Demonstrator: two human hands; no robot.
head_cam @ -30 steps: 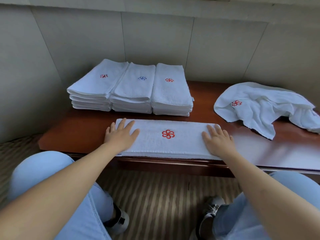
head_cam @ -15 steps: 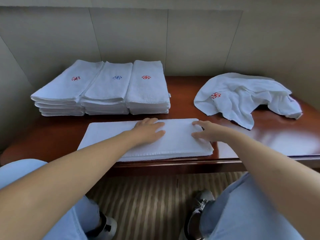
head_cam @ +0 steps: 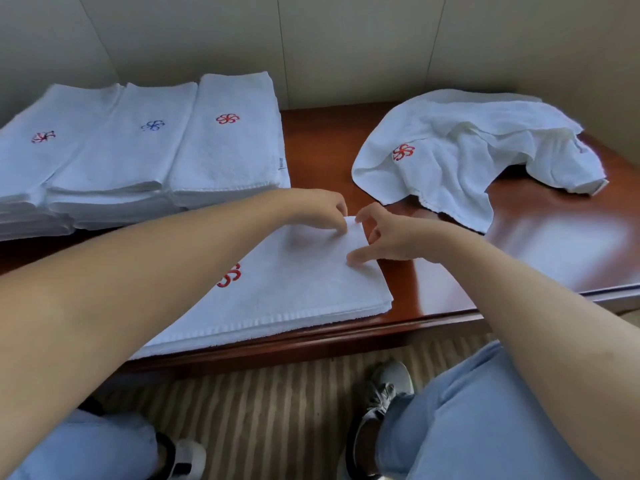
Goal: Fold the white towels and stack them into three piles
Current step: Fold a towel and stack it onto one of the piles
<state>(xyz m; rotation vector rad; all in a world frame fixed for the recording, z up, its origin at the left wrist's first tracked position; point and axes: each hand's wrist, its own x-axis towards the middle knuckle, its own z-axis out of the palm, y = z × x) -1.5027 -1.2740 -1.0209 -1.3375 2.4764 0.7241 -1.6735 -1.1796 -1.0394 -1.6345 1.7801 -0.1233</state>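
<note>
The reddish-brown wooden surface (head_cam: 540, 244) runs from left to right in front of me, with pale wall panels (head_cam: 346, 43) at its far side and a striped carpet (head_cam: 277, 410) under its near edge; on the far left of the surface stand three piles of folded white towels side by side and touching: the left pile (head_cam: 31, 161) with a red flower mark on top, the middle pile (head_cam: 131, 147) with a blue one, the right pile (head_cam: 232, 147) with a red one; on the far right, well apart from the piles, an unfolded white towel (head_cam: 460, 157) lies crumpled, its red mark facing up; near me, between piles and crumpled towel, the folded strip of towel (head_cam: 294, 292) lies flat along the near edge, its red mark partly hidden by my left forearm; both my arms reach across to its right end; my left hand (head_cam: 311, 206) has its grip clamped on the far right corner of that strip, fingertips curled down and pinching the cloth; my right hand (head_cam: 394, 237) is just beside it, the grip closed on the same end, forefinger hooked over the corner and thumb pressed on the top layer; the corner is raised a little between the two hands; below, my knees in light blue trousers and two shoes (head_cam: 381, 407) on the carpet.
</note>
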